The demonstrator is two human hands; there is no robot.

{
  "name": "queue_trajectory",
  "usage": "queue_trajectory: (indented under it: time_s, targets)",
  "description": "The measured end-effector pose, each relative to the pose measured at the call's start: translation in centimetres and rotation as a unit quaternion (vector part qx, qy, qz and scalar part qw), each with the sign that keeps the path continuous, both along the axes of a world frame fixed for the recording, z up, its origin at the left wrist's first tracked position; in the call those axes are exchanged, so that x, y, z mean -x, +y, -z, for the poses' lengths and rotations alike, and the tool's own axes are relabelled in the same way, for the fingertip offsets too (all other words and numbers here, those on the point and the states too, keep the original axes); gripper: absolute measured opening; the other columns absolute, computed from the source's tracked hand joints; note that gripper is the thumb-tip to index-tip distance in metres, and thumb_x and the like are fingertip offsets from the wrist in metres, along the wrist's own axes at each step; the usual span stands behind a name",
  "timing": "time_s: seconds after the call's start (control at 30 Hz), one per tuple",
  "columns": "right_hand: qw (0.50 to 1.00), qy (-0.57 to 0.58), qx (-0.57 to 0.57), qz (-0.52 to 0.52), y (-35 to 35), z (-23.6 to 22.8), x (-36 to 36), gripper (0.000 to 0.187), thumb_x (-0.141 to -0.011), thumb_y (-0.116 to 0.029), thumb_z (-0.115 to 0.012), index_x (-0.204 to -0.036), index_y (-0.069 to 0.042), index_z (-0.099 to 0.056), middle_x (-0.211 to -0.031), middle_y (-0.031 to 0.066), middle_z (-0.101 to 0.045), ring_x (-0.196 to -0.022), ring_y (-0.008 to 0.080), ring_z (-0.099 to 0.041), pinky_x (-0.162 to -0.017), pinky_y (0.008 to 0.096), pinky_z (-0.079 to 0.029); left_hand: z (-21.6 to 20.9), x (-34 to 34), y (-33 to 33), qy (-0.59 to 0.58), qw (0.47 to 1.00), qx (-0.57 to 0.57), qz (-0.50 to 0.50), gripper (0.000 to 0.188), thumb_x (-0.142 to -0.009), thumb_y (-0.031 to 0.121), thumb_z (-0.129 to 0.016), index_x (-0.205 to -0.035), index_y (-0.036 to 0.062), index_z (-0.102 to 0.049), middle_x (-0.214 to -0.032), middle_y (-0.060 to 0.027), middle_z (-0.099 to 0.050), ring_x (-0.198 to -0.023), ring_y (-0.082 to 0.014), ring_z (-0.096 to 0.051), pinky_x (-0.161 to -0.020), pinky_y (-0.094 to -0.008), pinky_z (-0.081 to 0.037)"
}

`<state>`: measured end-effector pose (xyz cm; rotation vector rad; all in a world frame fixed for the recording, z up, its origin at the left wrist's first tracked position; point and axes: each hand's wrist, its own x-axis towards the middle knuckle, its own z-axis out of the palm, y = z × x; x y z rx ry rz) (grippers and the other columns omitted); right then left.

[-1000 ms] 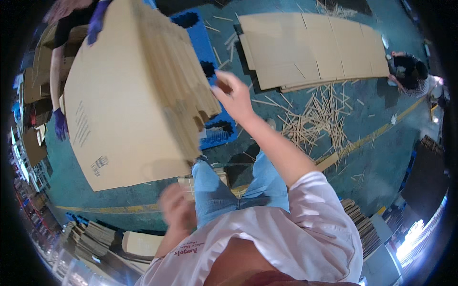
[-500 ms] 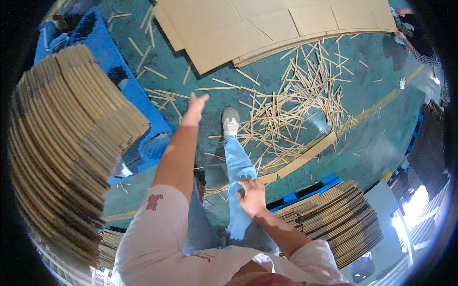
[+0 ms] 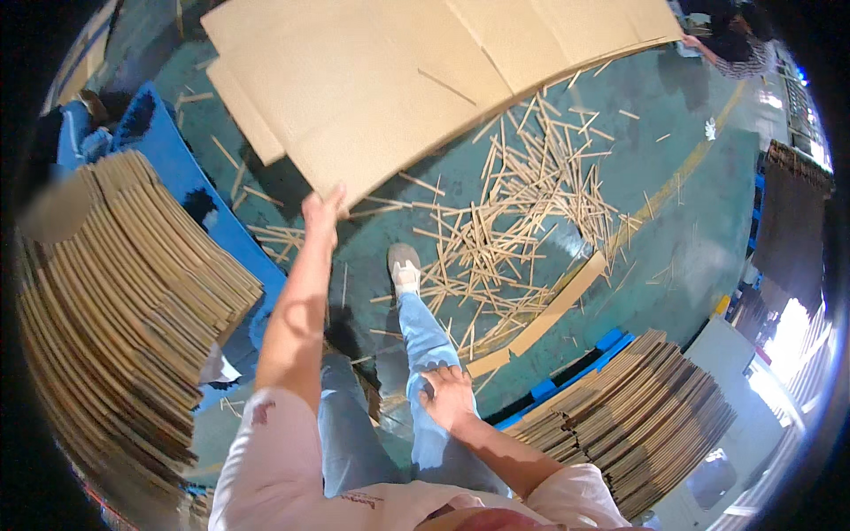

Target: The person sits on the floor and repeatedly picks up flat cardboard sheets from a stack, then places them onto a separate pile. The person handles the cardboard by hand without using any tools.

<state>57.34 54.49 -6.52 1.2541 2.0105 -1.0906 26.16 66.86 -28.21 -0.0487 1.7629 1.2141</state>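
Observation:
A large flat cardboard sheet (image 3: 372,80) spans the top of the view, with the edge of a further cardboard layer showing at its left. My left hand (image 3: 324,212), arm stretched forward, grips the sheet's near corner between thumb and fingers. At the sheet's far right end another person's hand (image 3: 691,42) touches its edge. My right hand (image 3: 450,396) rests on my right knee, over the jeans (image 3: 425,329), its fingers spread and nothing in it.
Many thin cardboard strips (image 3: 531,195) lie heaped on the green floor right of my foot. A longer cardboard strip (image 3: 553,311) borders them. Stacked cardboard (image 3: 133,265) stands at left beside a blue pallet (image 3: 190,168); another cardboard stack (image 3: 620,416) is at lower right.
My left hand has gone from free in the air to gripping the sheet's corner. The sheet has shifted left and nearer in the view. My right hand stays on the knee.

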Motion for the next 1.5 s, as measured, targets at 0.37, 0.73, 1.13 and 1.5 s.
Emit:
queue_trajectory:
  time_s: [0.37,0.73,1.13,1.5]
  targets:
    - [0.879,0.240,-0.380,0.158,1.8,-12.2,9.5,0.070,-0.064,-0.019,-0.074,-0.124,0.000,-0.042,-0.133,0.0247,-0.037,-0.125,0.0427,-0.033,-0.103,0.0486,-0.028,-43.4,-7.3,-22.8,0.151,0.974,-0.082,0.149,0.030,-0.075,0.015,-0.066,-0.098,-0.0026,-0.062,-0.091,-0.0135,-0.064,-0.083,-0.0231,-0.060,-0.078,-0.0352,-0.046]
    - [0.726,0.429,-0.274,0.463,0.6,-41.3,11.4,0.033,-0.083,-0.021,-0.065,-0.105,0.003,-0.060,-0.099,0.0116,-0.065,-0.086,0.0199,-0.060,-0.076,0.0337,-0.047,-46.2,-4.4,-31.7,0.281,0.841,-0.073,0.456,0.116,-0.058,0.039,-0.081,-0.137,-0.0082,-0.009,-0.139,-0.0271,-0.025,-0.128,-0.0363,-0.030,-0.107,-0.0389,-0.025]
    - [0.497,0.634,-0.007,0.592,-3.1,-47.7,0.3,0.033,-0.092,-0.022,-0.051,-0.118,0.000,-0.048,-0.112,0.0082,-0.058,-0.098,0.0192,-0.059,-0.077,0.0322,-0.051,-45.5,-6.3,-31.0,0.451,0.833,-0.066,0.313,0.044,-0.075,0.028,-0.066,-0.109,0.0020,-0.056,-0.089,-0.0186,-0.065,-0.085,-0.0377,-0.062,-0.070,-0.0437,-0.050]
    - [0.644,0.157,0.252,0.705,-7.9,-29.1,-4.8,0.054,-0.082,-0.063,-0.047,-0.112,-0.019,-0.056,-0.107,0.0044,-0.060,-0.090,0.0269,-0.058,-0.064,0.0423,-0.049,-55.2,-16.2,-27.8,0.145,0.928,-0.308,0.154,0.021,-0.076,0.002,-0.062,-0.097,-0.0013,-0.060,-0.096,-0.0123,-0.064,-0.092,-0.0202,-0.060,-0.077,-0.0329,-0.047]
